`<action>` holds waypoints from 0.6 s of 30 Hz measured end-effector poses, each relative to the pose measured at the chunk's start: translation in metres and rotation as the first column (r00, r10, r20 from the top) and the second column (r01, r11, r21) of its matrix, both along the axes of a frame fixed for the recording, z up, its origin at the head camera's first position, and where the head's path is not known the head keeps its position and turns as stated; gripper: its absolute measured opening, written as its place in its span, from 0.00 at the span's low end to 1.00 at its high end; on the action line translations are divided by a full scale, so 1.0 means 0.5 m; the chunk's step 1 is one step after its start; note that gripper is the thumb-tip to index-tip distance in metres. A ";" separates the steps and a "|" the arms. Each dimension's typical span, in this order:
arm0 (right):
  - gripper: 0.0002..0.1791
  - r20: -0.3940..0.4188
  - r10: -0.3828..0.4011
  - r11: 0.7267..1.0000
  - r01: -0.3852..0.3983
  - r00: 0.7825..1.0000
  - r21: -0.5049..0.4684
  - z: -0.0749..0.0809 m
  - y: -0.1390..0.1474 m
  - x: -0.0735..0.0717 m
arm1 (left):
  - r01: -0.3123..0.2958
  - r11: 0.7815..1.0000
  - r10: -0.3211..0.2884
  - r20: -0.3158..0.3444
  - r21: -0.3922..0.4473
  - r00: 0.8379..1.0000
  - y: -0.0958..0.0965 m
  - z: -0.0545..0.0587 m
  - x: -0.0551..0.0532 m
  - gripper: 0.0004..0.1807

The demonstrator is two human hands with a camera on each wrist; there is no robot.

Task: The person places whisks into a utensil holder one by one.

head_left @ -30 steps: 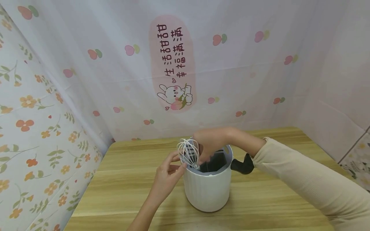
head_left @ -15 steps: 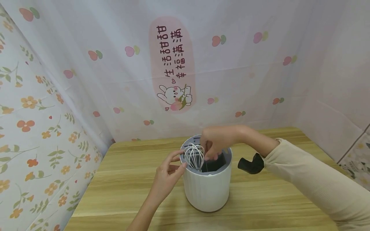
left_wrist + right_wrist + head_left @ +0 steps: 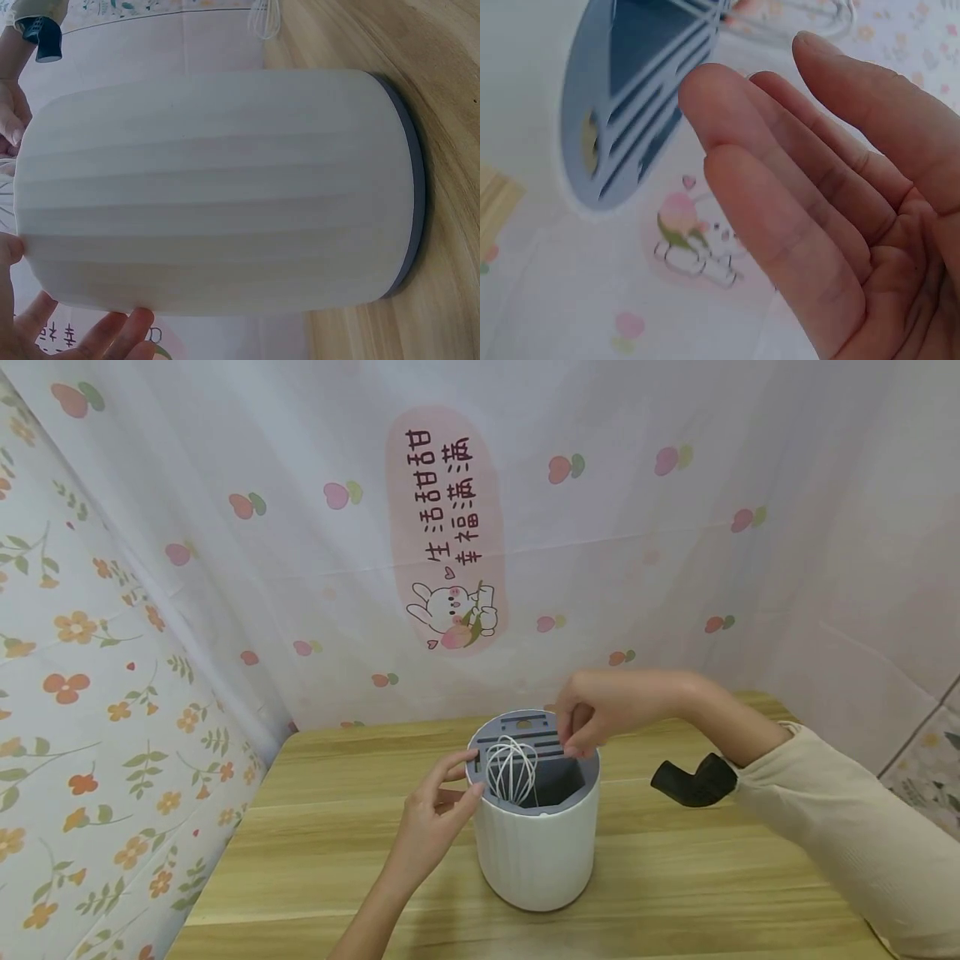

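A white whisk stands head up in the grey slotted top of a white ribbed canister, leaning at its near left side. My left hand touches the canister's left side near the rim, thumb and fingers spread apart. In the left wrist view its fingers rest along the canister wall. Above the far right of the top hovers my right hand. In the right wrist view the right hand's fingers are loosely bent, with nothing held.
A bent black piece sits by the right sleeve cuff. White wire loops show at the top of the left wrist view. The wooden table meets a printed curtain behind and a floral one at left.
My right hand has let go of the whisk and moved up and to the right. The whisk now stands in the canister top by itself. My left hand has stayed in place.
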State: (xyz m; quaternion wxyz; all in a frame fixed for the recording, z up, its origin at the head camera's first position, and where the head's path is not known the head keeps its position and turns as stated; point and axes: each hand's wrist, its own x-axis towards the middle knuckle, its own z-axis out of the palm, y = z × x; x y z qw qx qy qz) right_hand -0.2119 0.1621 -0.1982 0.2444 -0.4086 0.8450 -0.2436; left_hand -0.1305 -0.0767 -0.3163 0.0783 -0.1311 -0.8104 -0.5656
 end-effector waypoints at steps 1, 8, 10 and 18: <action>0.02 -0.005 -0.007 1.000 0.007 1.000 -0.007 0.001 0.009 0.000 | 0.001 1.000 -0.001 0.001 0.001 1.000 0.000 0.000 0.000 0.20; 0.02 -0.078 -0.074 0.997 0.074 0.994 -0.007 -0.003 0.083 -0.011 | 0.004 1.000 -0.004 0.004 0.015 1.000 -0.002 -0.005 -0.001 0.21; 0.02 -0.056 -0.116 0.993 0.116 0.992 -0.001 -0.008 0.109 -0.017 | 0.004 1.000 -0.004 0.003 0.020 1.000 -0.003 -0.005 -0.001 0.21; 0.08 0.028 -0.291 0.957 0.290 0.956 0.012 -0.046 0.233 -0.036 | 0.007 1.000 -0.007 -0.008 0.020 1.000 -0.002 -0.005 0.001 0.21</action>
